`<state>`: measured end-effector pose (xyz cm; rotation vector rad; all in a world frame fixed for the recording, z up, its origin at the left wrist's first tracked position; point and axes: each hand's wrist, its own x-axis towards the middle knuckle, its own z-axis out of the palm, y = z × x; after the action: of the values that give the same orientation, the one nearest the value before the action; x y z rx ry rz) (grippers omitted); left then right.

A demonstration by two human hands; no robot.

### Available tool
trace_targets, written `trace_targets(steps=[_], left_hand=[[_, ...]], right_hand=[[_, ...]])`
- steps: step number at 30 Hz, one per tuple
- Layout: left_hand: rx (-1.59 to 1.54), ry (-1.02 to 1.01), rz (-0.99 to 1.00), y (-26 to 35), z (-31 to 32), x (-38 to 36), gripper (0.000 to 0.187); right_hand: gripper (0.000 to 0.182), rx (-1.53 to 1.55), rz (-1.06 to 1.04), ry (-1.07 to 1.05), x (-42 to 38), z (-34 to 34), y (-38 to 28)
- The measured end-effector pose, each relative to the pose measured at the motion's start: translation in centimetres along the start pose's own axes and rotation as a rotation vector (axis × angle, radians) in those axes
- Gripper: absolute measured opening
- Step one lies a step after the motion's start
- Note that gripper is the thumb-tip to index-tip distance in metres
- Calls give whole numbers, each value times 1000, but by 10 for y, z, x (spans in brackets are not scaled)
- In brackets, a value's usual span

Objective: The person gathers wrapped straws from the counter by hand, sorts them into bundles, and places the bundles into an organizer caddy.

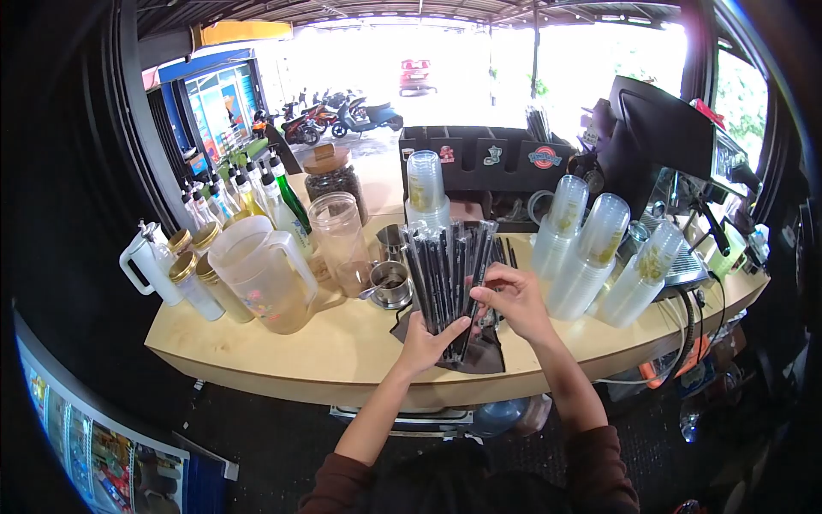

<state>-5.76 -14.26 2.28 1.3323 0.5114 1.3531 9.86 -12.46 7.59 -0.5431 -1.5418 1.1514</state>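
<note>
A thick bundle of black straws (438, 270) in clear wrappers stands nearly upright in front of me, above the counter. My left hand (425, 345) is closed around its lower end, thumb across the front. At the bundle's right edge, my right hand (516, 300) pinches a wrapped straw between thumb and fingers; part of the grip is hidden. Beneath both hands lies a dark brown mat or cloth (484, 355) at the counter's front edge. Just left of the straws sits a metal cup (391, 284).
On the wooden counter (248, 355), a plastic pitcher (257, 270), a clear jar (338, 240) and several syrup bottles (282, 201) stand to the left. Stacked plastic cups (591, 248) stand at right, near a coffee machine (685, 248). A black organizer (514, 154) is behind.
</note>
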Motion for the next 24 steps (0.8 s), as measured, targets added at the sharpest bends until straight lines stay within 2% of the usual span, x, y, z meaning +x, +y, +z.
trace_targets(steps=[2,8,10,13,20,22,24], left_hand=[[10,8,17,-3,-1,0,39],[64,26,45,-8,-7,-3,28],[138,116,84,-10,-8,-4,24],[236,140,102,-14,-13,-4,21],[189,135,51,-8,-9,-3,23],[172,158,124,-11,-7,-1,23],[167,154,115,-12,-7,-1,22]], right_hand=[[7,-10,-60,17,0,1,1],[8,19,-65,122,-2,12,-1],[8,41,-90,122,-1,11,2],[7,50,-102,121,0,9,3],[8,0,-83,109,1,6,-3],[8,16,-84,115,1,6,-2],[8,32,-84,120,2,7,-3]])
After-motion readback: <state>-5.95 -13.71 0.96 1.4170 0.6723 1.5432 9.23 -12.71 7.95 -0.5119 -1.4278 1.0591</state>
